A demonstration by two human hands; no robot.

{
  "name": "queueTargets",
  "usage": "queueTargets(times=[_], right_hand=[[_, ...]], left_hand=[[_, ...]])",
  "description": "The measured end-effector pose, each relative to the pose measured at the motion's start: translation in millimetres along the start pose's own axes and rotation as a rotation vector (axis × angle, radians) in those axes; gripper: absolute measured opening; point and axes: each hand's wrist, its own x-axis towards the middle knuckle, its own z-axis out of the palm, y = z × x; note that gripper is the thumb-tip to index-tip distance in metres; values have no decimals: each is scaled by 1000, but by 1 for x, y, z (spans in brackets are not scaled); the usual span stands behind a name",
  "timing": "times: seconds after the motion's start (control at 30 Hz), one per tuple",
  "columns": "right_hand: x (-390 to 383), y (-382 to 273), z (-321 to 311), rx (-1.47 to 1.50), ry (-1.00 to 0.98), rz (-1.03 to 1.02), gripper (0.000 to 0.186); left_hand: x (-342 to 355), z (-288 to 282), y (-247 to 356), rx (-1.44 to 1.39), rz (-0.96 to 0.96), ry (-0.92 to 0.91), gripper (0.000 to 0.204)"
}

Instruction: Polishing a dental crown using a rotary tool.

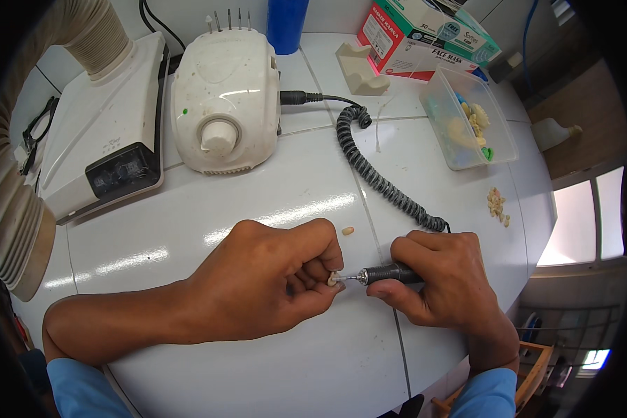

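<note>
My left hand (272, 275) is closed, pinching a small pale tooth-like piece (333, 278) between thumb and finger. My right hand (439, 279) grips a black rotary handpiece (383, 274), and its thin metal tip meets the small piece. A coiled cord (383, 181) runs from the handpiece to a white control unit (223, 90) with a knob and several upright bits on top. A single small oval piece (348, 230) lies on the white tiled worktop (292, 376) just above my hands.
A white machine (104, 125) with a ribbed hose (21, 237) stands left. Behind are a blue cylinder (283, 24), stacked boxes (414, 45) and a beige holder (359, 73). Right are a plastic container (467, 122) with assorted pieces and a pile of small pale pieces (496, 203).
</note>
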Motion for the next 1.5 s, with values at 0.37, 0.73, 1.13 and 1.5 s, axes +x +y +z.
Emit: queueTargets(times=[0.37, 0.73, 1.13, 1.5], right_hand=[[-1, 7, 0, 130, 18, 46, 52], [-1, 3, -2, 45, -14, 15, 51], [-1, -1, -2, 1, -12, 36, 51], [-1, -1, -1, 1, 0, 29, 50]], left_hand=[[0, 2, -4, 14, 84, 32, 19], [0, -1, 0, 29, 94, 41, 20], [1, -2, 1, -3, 24, 8, 20], [1, -2, -1, -31, 22, 15, 21]])
